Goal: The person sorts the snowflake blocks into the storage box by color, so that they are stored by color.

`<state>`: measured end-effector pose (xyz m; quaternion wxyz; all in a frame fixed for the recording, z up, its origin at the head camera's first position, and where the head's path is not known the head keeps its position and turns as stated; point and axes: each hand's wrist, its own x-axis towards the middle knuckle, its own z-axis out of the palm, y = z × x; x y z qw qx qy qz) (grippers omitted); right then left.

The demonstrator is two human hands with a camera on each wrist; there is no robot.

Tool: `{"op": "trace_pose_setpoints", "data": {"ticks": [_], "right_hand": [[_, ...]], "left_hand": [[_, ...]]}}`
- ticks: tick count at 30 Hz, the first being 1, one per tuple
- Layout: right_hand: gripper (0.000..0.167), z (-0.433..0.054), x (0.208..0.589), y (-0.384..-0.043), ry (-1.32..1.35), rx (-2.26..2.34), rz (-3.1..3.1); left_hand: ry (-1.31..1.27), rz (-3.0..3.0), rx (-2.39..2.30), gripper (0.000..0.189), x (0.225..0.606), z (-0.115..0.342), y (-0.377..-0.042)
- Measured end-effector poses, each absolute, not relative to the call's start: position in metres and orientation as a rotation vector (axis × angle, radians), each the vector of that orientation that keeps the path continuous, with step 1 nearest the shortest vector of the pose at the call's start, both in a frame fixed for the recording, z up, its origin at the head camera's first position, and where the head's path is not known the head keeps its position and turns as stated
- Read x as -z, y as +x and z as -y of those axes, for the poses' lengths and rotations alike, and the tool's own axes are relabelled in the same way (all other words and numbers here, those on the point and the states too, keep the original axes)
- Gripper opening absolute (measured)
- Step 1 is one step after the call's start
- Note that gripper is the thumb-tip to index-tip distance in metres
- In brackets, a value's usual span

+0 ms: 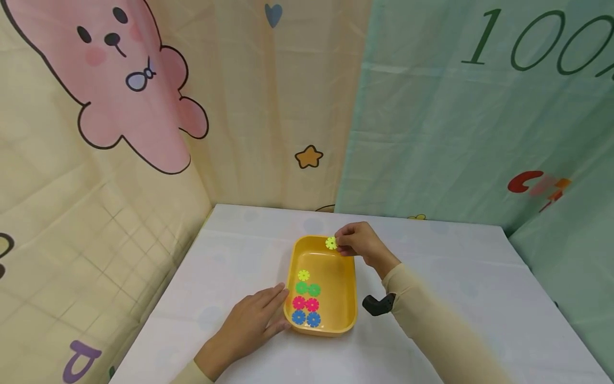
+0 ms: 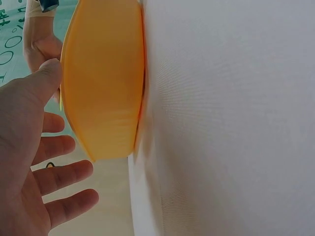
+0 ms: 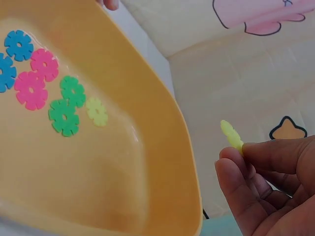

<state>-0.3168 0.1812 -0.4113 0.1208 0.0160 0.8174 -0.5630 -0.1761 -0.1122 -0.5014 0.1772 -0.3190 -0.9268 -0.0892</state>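
My right hand (image 1: pixel 361 242) pinches a yellow snowflake disc (image 1: pixel 331 243) between thumb and fingertips, over the far right corner of a yellow tray (image 1: pixel 346 277). The right wrist view shows this disc (image 3: pixel 231 135) nearly edge-on. My left hand (image 1: pixel 256 317) lies at the tray's near left side, its fingers fairly straight and spread in the left wrist view, thumb at the rim. Inside the tray, on the left, a single yellow disc (image 1: pixel 304 275) lies beyond a pair of green discs (image 1: pixel 308 289), a pair of pink discs (image 1: pixel 305 304) and a pair of blue discs (image 1: pixel 306 318).
The tray stands on a table with a white cover (image 1: pixel 431 266). Behind the table hang a cream curtain (image 1: pixel 268 106) with cartoon prints and a green curtain (image 1: pixel 431 133). A black strap piece (image 1: pixel 379 305) sticks out at my right wrist.
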Motion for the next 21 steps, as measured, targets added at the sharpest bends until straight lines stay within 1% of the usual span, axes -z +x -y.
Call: {"op": "trace_pose_setpoints", "data": {"ticks": [11,17,21], "right_hand": [[0.007,-0.145,0.428,-0.319,0.027,1.587,-2.393],[0.005,-0.136,0.440,-0.320,0.019,1.526,-2.418],[0.003,-0.134,0.448,-0.319,0.022,1.400,-2.470]], "left_hand": [[-0.914,2.623,0.249,0.071,0.504,0.113,-0.176],[-0.915,2.633,0.251,0.070,0.503,0.114,-0.175],[-0.909,2.671,0.262,0.070,0.503,0.113,-0.174]]}}
